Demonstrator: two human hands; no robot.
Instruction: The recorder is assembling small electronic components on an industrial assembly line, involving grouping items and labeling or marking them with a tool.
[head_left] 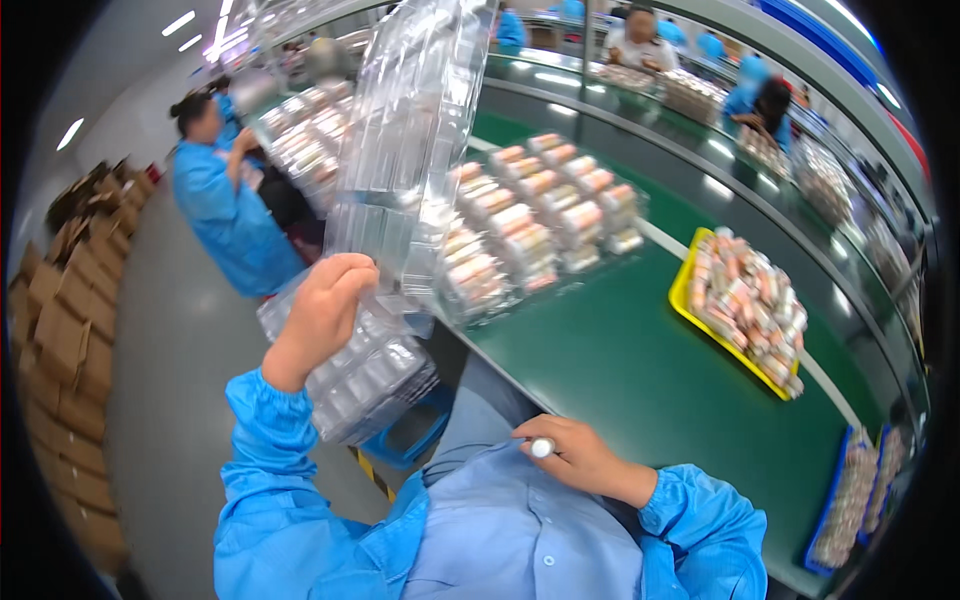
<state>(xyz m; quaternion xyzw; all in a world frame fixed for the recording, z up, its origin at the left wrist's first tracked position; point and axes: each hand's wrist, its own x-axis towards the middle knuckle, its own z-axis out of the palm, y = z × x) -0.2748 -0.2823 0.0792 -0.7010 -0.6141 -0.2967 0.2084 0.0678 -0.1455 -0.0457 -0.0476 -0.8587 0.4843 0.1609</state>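
At far left, flattened cardboard boxes line the floor, and a co-worker in a blue smock sits bent over another bench. From my remote seat I see the wearer's left hand raised at the bench edge, fingers curled tight around the lower rim of a tall stack of clear plastic blister trays, which tilts up and away above more empty trays lying below the wrist. Further right, filled trays of small pink-and-white items rest on the green conveyor table. The right hand sits low against the shirt front, fingers closed on a small white cylinder. A yellow tray heaped with the same items lies beyond, with blue trays at the far right. My judgement: the stack is pinched only at its base, so it could slump or fan apart, toppling onto the filled trays.
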